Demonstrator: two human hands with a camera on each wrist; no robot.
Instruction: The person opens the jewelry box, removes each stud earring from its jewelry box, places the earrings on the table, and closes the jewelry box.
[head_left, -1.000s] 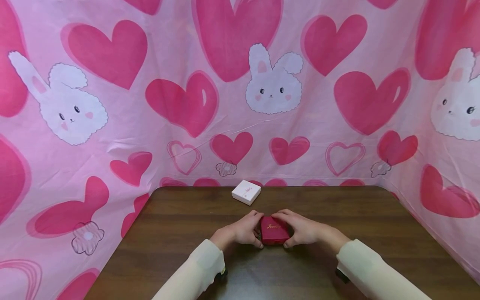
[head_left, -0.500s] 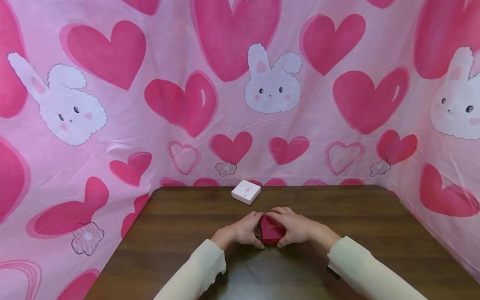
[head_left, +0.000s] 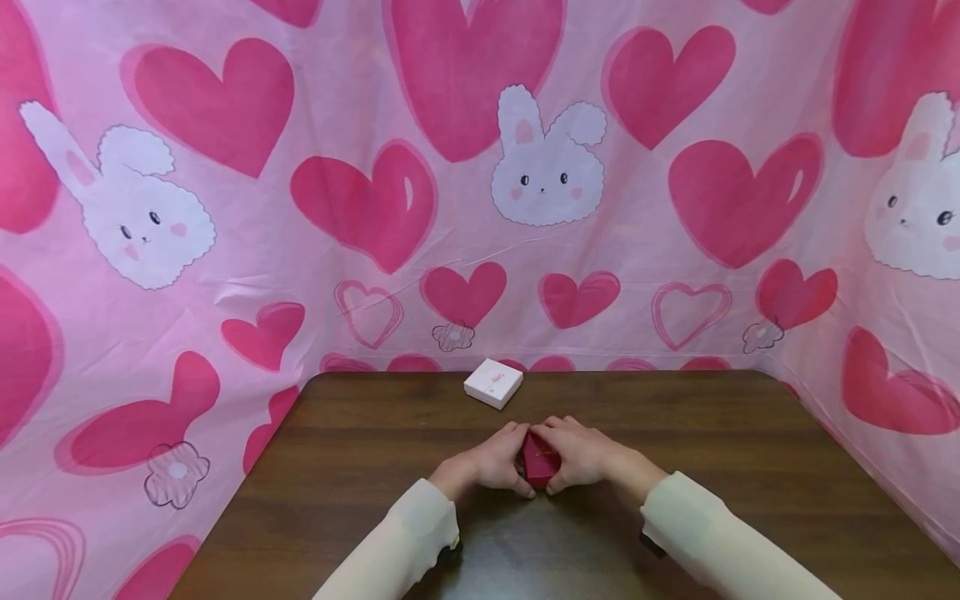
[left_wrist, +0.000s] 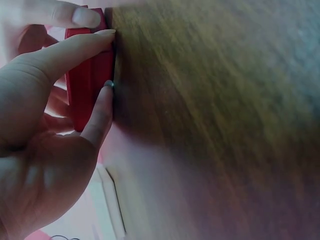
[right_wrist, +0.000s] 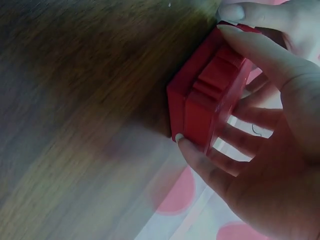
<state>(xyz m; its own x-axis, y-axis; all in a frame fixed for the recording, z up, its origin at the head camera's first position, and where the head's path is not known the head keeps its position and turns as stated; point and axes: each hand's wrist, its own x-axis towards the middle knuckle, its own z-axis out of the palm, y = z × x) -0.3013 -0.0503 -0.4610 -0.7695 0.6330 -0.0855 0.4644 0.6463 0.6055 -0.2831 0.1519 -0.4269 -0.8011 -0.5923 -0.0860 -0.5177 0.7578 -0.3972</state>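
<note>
A small red jewelry box point(head_left: 540, 463) with gold lettering on its lid sits on the table between the two hands. In the head view the left hand point(head_left: 495, 461) holds its left side, and the right hand point(head_left: 588, 454) grips its right side and covers part of the lid. From the left wrist view, thumb and a finger span the red box point(left_wrist: 80, 92) near the tabletop. The right wrist view shows a catch tab on the front of the box point(right_wrist: 200, 95), with the right thumb and fingers on its sides. The lid appears closed.
A flat white box point(head_left: 493, 384) with pink print lies behind the hands, toward the table's back edge. The brown wooden table point(head_left: 360, 483) is enclosed by a pink cloth point(head_left: 480, 250) with hearts and rabbits.
The right hand has moved left, closer to the left hand, covering more of the red jewelry box. The left hand has shifted slightly right. The white box has stayed put.
</note>
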